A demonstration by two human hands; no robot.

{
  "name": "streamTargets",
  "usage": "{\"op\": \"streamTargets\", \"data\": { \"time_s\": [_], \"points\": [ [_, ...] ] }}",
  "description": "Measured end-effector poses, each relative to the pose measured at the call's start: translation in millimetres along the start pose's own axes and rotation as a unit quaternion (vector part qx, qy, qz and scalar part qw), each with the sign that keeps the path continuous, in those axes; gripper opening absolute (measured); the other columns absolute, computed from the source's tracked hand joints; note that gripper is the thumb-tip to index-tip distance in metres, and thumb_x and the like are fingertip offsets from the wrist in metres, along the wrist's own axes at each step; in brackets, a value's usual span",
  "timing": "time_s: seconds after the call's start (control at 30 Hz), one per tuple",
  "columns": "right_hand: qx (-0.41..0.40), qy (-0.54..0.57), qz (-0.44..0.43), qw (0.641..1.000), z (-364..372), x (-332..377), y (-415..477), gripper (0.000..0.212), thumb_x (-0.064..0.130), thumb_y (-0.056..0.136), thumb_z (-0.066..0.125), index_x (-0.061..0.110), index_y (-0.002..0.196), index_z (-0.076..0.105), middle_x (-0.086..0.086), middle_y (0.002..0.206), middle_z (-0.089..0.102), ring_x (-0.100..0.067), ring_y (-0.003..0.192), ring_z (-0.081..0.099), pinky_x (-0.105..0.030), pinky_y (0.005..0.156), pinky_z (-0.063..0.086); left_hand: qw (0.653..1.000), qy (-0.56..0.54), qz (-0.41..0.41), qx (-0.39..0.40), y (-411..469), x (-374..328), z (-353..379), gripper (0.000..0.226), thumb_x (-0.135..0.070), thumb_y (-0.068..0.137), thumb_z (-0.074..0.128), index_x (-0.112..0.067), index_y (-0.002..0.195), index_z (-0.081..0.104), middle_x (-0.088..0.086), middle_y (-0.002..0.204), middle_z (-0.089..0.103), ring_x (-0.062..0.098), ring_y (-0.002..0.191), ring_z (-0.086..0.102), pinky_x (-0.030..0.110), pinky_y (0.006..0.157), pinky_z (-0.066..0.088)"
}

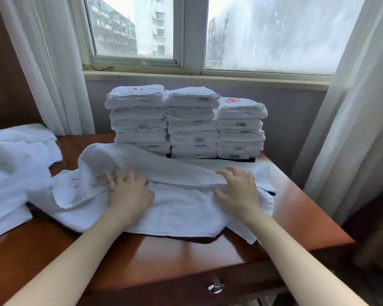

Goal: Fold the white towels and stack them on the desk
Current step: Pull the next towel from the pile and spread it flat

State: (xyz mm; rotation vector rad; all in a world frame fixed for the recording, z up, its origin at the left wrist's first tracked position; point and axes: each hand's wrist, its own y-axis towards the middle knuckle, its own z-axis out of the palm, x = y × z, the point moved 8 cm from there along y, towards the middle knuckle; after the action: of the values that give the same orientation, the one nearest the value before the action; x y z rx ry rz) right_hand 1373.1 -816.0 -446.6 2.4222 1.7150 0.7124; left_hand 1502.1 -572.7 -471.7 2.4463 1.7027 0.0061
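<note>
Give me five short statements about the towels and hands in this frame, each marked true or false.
1. Three stacks of folded towels stand at the back of the desk. True.
2. The left hand and right hand both rest on the spread towel in front of the stacks. True.
3. The top of the rightmost stack shows a red emblem. True.
4. The rightmost stack is the tallest. False: it is the lowest of the three.
5. The heap of unfolded towels lies at the desk's right side. False: it lies at the left.
</note>
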Motion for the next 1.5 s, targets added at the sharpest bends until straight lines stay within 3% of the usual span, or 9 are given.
{"op": "streamTargets", "data": {
  "time_s": [0.1, 0.23, 0.4, 0.53, 0.73, 1.0, 1.13, 1.27, 1.5],
  "points": [
    [-0.085, 0.067, -0.002, 0.994, -13, 5, -29, 0.048, 0.021, 0.08, 0.065, 0.02, 0.127, 0.057, 0.0, 0.131, 0.048, -0.022, 0.124, 0.039, -0.033, 0.101, 0.033, 0.994, -0.052, 0.095, 0.006, -22, -28, 4, 0.054, -0.05, 0.089, 0.033, -0.032, 0.138, 0.048, -0.001, 0.15, 0.036, 0.027, 0.144, 0.021, 0.039, 0.119, 0.008],
    [-0.079, 0.115, 0.039, 0.989, -13, -2, -57, 0.034, 0.02, 0.082, 0.06, 0.015, 0.114, 0.051, 0.004, 0.112, 0.048, -0.019, 0.101, 0.049, -0.035, 0.078, 0.041, 0.972, -0.162, 0.171, -0.014, -50, -53, -2, 0.029, -0.038, 0.095, 0.052, -0.03, 0.123, 0.058, -0.008, 0.125, 0.048, 0.016, 0.12, 0.045, 0.027, 0.092, 0.037],
    [-0.057, 0.078, 0.063, 0.993, -20, -24, -70, 0.026, 0.022, 0.088, 0.049, 0.017, 0.113, 0.048, 0.01, 0.103, 0.041, -0.016, 0.093, 0.044, -0.032, 0.07, 0.035, 0.975, -0.099, 0.187, -0.064, -67, -65, -13, 0.023, -0.048, 0.095, 0.05, -0.031, 0.106, 0.06, -0.01, 0.106, 0.053, 0.015, 0.104, 0.049, 0.03, 0.084, 0.04],
    [-0.077, 0.006, 0.08, 0.994, -39, -49, -76, 0.01, 0.022, 0.089, 0.045, 0.018, 0.097, 0.051, 0.005, 0.088, 0.054, -0.021, 0.079, 0.049, -0.032, 0.061, 0.034, 0.975, -0.091, 0.186, -0.074, -75, -82, -25, 0.033, -0.051, 0.098, 0.042, -0.029, 0.083, 0.061, -0.008, 0.084, 0.054, 0.013, 0.078, 0.051, 0.028, 0.058, 0.033],
    [-0.089, -0.125, 0.085, 0.984, -63, -85, -86, 0.017, 0.024, 0.091, 0.047, 0.018, 0.1, 0.059, -0.002, 0.085, 0.063, -0.026, 0.074, 0.059, -0.03, 0.056, 0.034, 0.973, -0.004, 0.215, -0.086, -79, -122, -29, 0.045, -0.042, 0.099, 0.044, -0.019, 0.061, 0.037, -0.002, 0.057, 0.041, 0.016, 0.053, 0.036, 0.026, 0.046, 0.018],
    [-0.061, -0.223, 0.094, 0.968, -86, -108, -83, 0.02, 0.029, 0.083, 0.051, 0.02, 0.076, 0.067, 0.005, 0.059, 0.045, -0.02, 0.062, 0.045, -0.031, 0.065, 0.033, 0.952, -0.116, 0.268, -0.092, -75, -173, -34, 0.023, -0.05, 0.087, 0.061, -0.029, 0.094, 0.053, -0.014, 0.078, 0.05, 0.012, 0.075, 0.048, 0.024, 0.05, 0.028],
    [-0.073, -0.115, 0.061, 0.989, -88, -104, -63, 0.028, 0.033, 0.077, 0.06, 0.023, 0.103, 0.06, 0.007, 0.084, 0.054, -0.019, 0.082, 0.049, -0.031, 0.071, 0.034, 0.95, -0.103, 0.286, -0.074, -61, -185, -26, 0.035, -0.048, 0.086, 0.062, -0.028, 0.113, 0.055, -0.012, 0.102, 0.052, 0.014, 0.101, 0.051, 0.029, 0.07, 0.043],
    [0.007, -0.111, 0.04, 0.993, -65, -102, -41, 0.048, 0.031, 0.08, 0.064, 0.029, 0.127, 0.055, 0.006, 0.124, 0.051, -0.017, 0.115, 0.046, -0.03, 0.08, 0.041, 0.955, -0.096, 0.277, -0.046, -47, -181, -14, 0.019, -0.037, 0.088, 0.057, -0.028, 0.104, 0.062, -0.009, 0.105, 0.056, 0.016, 0.104, 0.052, 0.031, 0.08, 0.045],
    [-0.066, -0.133, 0.094, 0.984, -93, -118, 12, 0.029, 0.017, 0.086, 0.054, 0.029, 0.105, 0.071, 0.003, 0.104, 0.065, -0.022, 0.106, 0.053, -0.028, 0.068, 0.037, 0.963, -0.14, 0.211, -0.089, 0, -169, -29, 0.016, -0.032, 0.101, 0.044, -0.024, 0.105, 0.057, -0.002, 0.102, 0.067, 0.028, 0.095, 0.061, 0.033, 0.068, 0.04]
  ]
}}
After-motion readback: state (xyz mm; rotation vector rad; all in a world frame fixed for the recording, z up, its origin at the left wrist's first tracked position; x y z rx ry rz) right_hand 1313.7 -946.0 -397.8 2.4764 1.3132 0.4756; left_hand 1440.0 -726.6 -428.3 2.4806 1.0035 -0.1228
